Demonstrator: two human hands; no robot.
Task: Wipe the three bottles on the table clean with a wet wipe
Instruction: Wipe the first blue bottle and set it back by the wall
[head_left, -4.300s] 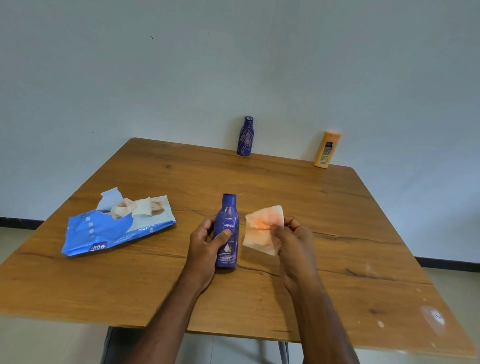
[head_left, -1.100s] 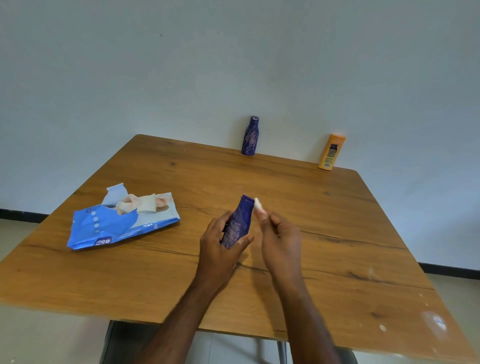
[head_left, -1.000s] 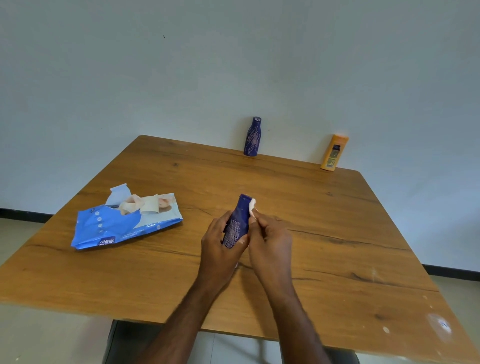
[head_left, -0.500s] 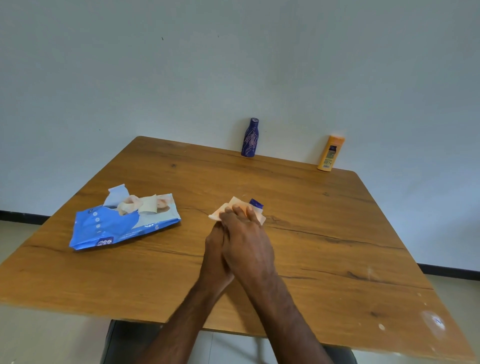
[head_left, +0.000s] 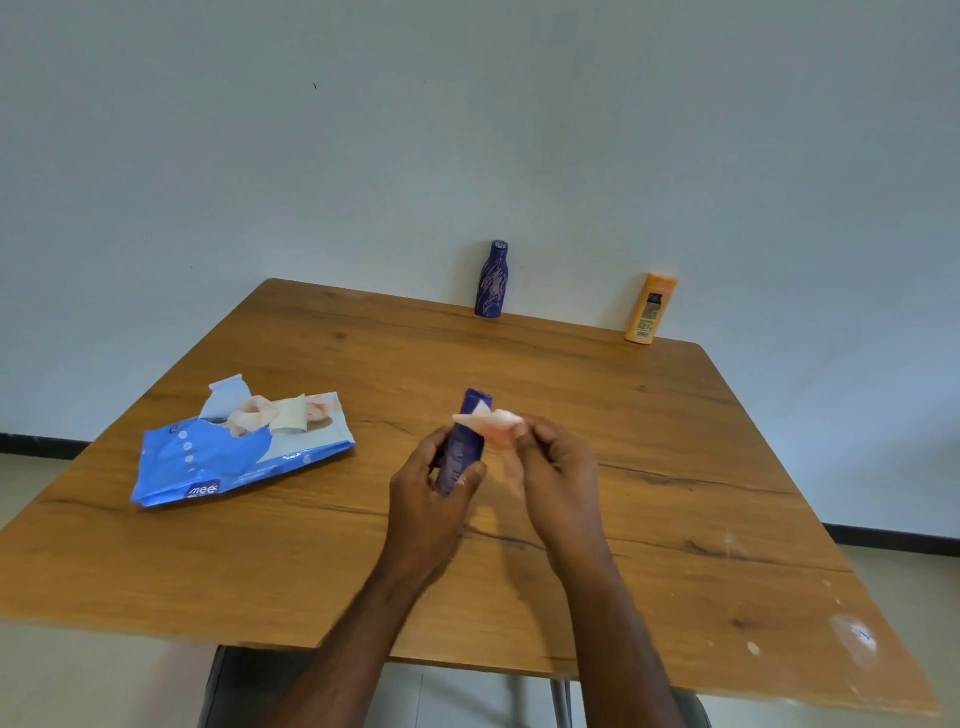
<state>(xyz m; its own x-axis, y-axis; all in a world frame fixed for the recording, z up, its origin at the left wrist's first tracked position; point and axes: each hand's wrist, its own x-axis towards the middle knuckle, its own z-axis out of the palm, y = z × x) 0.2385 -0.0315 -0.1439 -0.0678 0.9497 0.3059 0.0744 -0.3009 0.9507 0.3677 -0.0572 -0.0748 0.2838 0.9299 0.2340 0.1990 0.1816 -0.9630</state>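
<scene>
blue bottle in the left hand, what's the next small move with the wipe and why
Probably draw the wipe down the blue bottle. The right hand pinches the wipe against the bottle's upper part, just below the cap, while the left hand grips the lower body, tilted above the table. The lower part looks unwiped in this pass.

Dark blue bottle (head_left: 464, 443) tilted above the table, crumpled wet wipe (head_left: 492, 425) against it; purple bottle (head_left: 491, 279) and orange bottle (head_left: 650, 315) upright at the far edge

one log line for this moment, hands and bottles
left hand: grips blue bottle | right hand: pinches wet wipe at its top | purple bottle, orange bottle: upright at far edge
</scene>
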